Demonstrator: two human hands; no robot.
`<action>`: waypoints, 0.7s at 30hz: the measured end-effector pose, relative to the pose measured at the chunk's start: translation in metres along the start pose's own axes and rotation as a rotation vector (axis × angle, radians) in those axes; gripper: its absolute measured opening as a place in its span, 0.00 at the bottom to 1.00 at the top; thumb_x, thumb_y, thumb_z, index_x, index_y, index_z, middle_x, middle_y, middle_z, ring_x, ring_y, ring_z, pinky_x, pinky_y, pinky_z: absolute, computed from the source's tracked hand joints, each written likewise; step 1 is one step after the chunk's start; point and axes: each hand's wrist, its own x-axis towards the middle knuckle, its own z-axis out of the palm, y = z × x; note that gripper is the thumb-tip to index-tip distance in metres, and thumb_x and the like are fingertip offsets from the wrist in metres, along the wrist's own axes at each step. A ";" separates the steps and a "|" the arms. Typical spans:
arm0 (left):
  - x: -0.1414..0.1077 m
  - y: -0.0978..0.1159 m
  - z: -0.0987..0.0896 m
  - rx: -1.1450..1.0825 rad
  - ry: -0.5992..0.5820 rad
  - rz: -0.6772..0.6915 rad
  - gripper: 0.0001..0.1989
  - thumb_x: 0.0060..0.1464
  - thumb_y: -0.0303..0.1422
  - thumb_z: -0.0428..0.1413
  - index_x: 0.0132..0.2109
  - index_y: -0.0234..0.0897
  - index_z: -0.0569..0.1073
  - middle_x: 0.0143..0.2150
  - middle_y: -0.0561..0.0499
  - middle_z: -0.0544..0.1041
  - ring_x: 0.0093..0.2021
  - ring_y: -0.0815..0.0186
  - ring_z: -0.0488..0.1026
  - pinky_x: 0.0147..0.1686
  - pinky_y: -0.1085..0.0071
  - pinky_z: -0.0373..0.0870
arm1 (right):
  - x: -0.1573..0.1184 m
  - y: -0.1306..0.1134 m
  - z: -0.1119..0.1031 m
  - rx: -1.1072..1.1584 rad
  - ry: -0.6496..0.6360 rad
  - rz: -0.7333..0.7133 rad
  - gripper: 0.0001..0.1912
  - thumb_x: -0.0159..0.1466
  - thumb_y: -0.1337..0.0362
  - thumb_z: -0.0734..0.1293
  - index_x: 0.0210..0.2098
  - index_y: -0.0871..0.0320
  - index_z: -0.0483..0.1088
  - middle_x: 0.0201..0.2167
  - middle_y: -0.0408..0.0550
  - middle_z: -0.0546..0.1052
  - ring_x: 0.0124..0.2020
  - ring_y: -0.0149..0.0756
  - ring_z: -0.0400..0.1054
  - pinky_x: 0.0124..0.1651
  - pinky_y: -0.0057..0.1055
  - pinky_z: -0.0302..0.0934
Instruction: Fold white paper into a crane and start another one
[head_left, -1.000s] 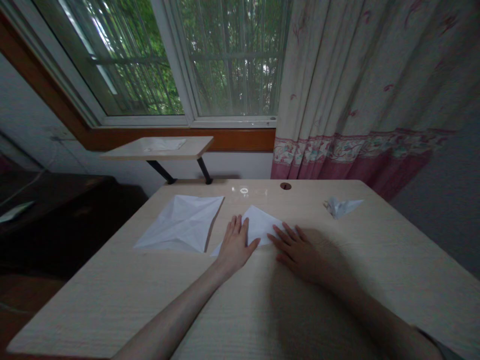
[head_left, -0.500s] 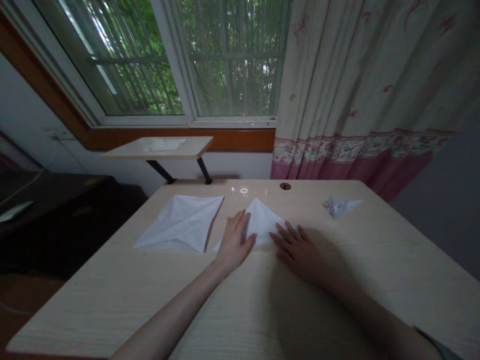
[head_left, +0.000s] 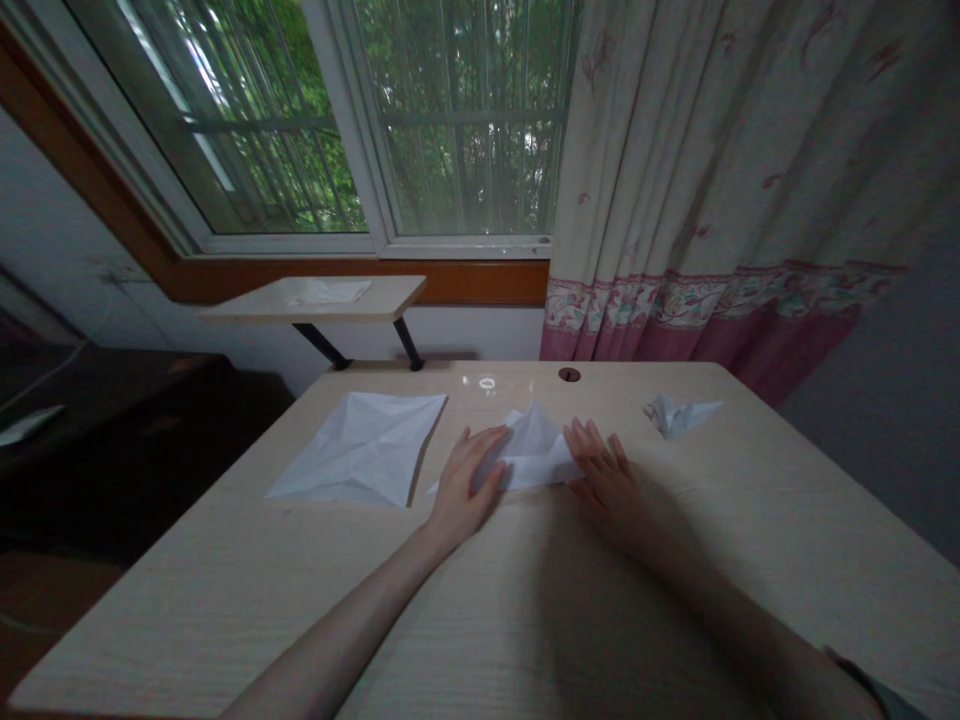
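Observation:
A folded white paper lies on the light wooden desk, its peak pointing to the window and its layers slightly apart at the top. My left hand rests on its left side, thumb apart from the fingers. On its right edge lies my right hand, fingers spread. Both palms face down, and parts of the paper are hidden beneath them. To the left is a creased, unfolded white sheet. A small folded paper figure sits at the right.
A raised shelf with a white paper on it stands at the back left. Behind the desk are a window and a curtain. A round cable hole is near the back edge. A dark surface stands at the left.
The middle paper's peak has shifted right and its layers have come slightly apart. My right hand has moved a little right; the left hand's fingers now point more to the right.

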 end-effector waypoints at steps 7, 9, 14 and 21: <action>0.001 0.005 -0.011 -0.112 0.061 0.041 0.19 0.67 0.38 0.49 0.62 0.42 0.68 0.51 0.46 0.80 0.55 0.58 0.74 0.66 0.52 0.55 | -0.001 0.007 -0.002 0.161 0.092 0.041 0.29 0.75 0.59 0.48 0.73 0.51 0.37 0.72 0.53 0.53 0.72 0.45 0.43 0.71 0.60 0.37; 0.001 0.007 -0.012 -0.146 0.067 0.035 0.20 0.68 0.40 0.48 0.62 0.41 0.68 0.49 0.46 0.81 0.53 0.58 0.75 0.63 0.53 0.58 | -0.001 0.008 -0.001 0.207 0.113 0.044 0.28 0.75 0.58 0.47 0.73 0.49 0.41 0.71 0.52 0.54 0.72 0.44 0.44 0.71 0.60 0.35; -0.002 0.009 -0.014 -0.224 0.104 0.067 0.21 0.68 0.42 0.47 0.61 0.39 0.70 0.45 0.46 0.82 0.49 0.58 0.76 0.55 0.58 0.65 | -0.003 0.011 -0.001 0.276 0.198 0.035 0.26 0.75 0.57 0.45 0.72 0.47 0.45 0.69 0.49 0.60 0.70 0.42 0.52 0.71 0.58 0.36; -0.007 0.009 -0.011 -0.366 0.091 -0.061 0.24 0.68 0.46 0.46 0.60 0.36 0.70 0.45 0.43 0.82 0.43 0.59 0.79 0.46 0.63 0.73 | -0.002 0.010 -0.010 0.334 0.228 0.044 0.25 0.75 0.56 0.44 0.68 0.47 0.54 0.62 0.49 0.71 0.63 0.42 0.63 0.70 0.58 0.38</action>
